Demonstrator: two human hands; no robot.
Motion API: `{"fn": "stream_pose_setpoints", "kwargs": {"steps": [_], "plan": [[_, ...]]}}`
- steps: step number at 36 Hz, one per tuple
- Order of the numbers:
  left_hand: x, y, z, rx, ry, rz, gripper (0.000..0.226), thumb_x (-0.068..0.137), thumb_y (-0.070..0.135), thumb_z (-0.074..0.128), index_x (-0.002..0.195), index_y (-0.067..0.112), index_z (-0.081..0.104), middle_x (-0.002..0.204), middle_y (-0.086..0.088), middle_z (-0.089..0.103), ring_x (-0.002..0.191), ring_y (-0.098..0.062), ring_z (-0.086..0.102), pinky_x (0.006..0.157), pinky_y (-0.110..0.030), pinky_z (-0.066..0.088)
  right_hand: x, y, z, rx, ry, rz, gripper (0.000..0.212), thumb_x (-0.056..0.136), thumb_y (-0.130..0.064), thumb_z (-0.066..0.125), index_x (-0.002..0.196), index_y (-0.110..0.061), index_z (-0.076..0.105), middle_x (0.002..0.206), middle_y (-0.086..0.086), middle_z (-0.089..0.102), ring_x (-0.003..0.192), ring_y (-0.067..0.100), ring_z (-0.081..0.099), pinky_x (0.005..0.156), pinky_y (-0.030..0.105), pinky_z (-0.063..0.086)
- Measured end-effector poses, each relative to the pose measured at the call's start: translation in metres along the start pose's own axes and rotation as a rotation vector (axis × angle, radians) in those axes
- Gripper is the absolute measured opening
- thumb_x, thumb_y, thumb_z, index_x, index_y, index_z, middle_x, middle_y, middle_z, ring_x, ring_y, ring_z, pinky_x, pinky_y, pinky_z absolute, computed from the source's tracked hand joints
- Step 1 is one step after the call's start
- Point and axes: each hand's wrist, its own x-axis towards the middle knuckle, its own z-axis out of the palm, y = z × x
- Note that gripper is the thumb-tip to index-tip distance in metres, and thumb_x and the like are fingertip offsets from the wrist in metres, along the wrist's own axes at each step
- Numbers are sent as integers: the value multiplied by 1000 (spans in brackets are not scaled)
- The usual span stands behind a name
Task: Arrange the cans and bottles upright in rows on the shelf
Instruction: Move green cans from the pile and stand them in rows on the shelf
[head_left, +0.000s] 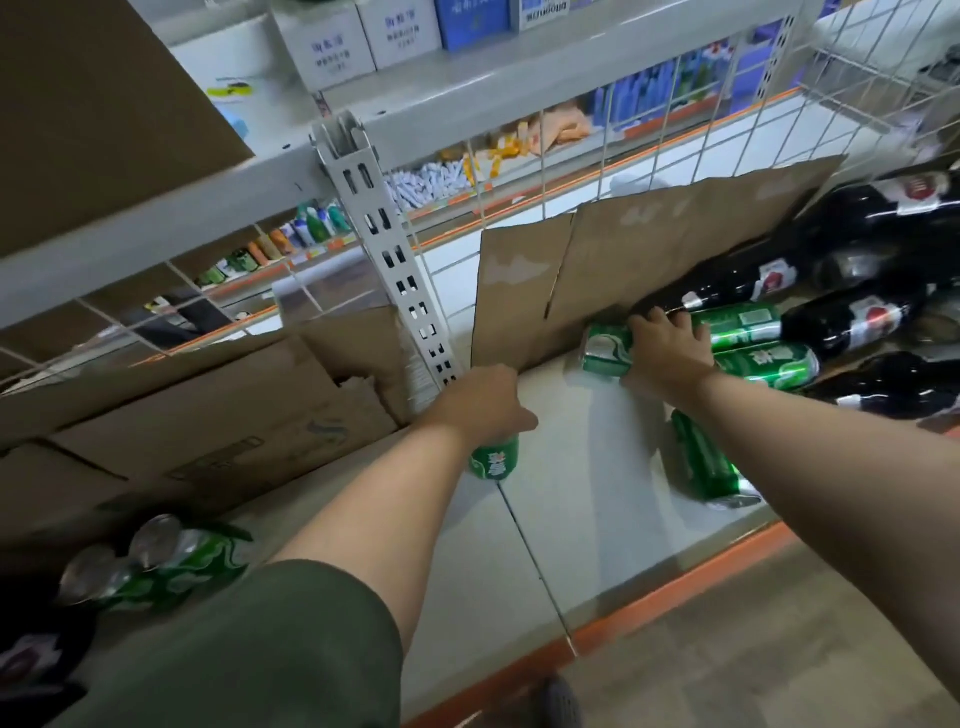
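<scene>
the left hand (483, 402) grips the top of a green can (494, 460) standing upright on the white shelf (582, 545). the right hand (670, 348) curls over a lying can (605, 349) beside the cardboard sheet (623, 260). i'd tip that one up by its rim and set it just beside the upright can, starting a row. the cans are smooth, glossy cylinders, likely to roll; dark glass bottles (857, 325) lie heaped at right.

Head view, the only one. I look from in front of and above the shelf (587, 499), the wide lens pitched forward and down, close to it. The slotted upright (400, 270) stands left of centre; the wire back panel (649, 130) runs behind it.
</scene>
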Motion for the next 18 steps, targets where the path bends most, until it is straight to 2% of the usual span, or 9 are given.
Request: {"fn": "stream_pose_setpoints", "kwargs": {"steps": [3,5,8,10,12,14,16,18], "plan": [[-11,-7,0,36,-68,-17,44,81,42,72,113,16,56,114,-6,61,97,-24,59,73,-33,50,-13,-8,-5,48,-71,9,66,68,-32,81,127,-20,54,132,6,47,125,37,47,109,54,30],[-24,-12,-2,68,-112,-36,54,80,47,75,120,18,53,116,-4,57,93,-23,57,72,-31,50,-22,-14,-9,91,-95,-7,67,67,-33,83,126,-18,55,133,7,46,124,38,50,109,56,34],[-42,-18,-7,25,-126,-59,55,83,42,75,125,19,49,120,-5,55,79,-19,58,69,-33,58,-36,-24,-16,145,-127,-54,70,62,-36,87,122,-14,58,131,12,49,116,37,56,99,48,48],[-53,-24,-9,-10,-120,-73,51,83,41,75,123,18,51,116,-4,55,81,-18,60,74,-37,62,-45,-32,-21,133,-117,-84,71,60,-41,86,119,-11,60,127,16,53,112,36,57,95,45,52],[-65,-30,-14,-38,-108,-95,44,84,40,75,114,17,52,110,-6,56,86,-21,63,77,-40,63,-56,-42,-28,128,-115,-114,70,67,-43,85,123,-11,59,131,15,53,116,36,55,97,41,49],[-80,-37,-22,-80,-90,-130,45,83,38,76,114,16,52,110,-9,57,92,-26,66,80,-44,63,-69,-51,-38,135,-105,-134,67,71,-44,84,126,-14,60,132,12,53,118,35,55,89,35,45],[-99,-45,-31,-120,-58,-160,50,84,35,77,122,16,50,114,-11,57,96,-30,66,81,-48,63,-83,-62,-49,189,-111,-160,65,68,-45,84,123,-18,62,128,11,56,111,33,59,79,29,41],[-119,-56,-41,-130,-6,-170,53,82,33,76,123,16,48,110,-11,57,91,-29,67,77,-42,64,-97,-73,-60,234,-132,-213,61,64,-43,85,116,-21,64,120,8,59,101,30,61,75,26,45]]}}
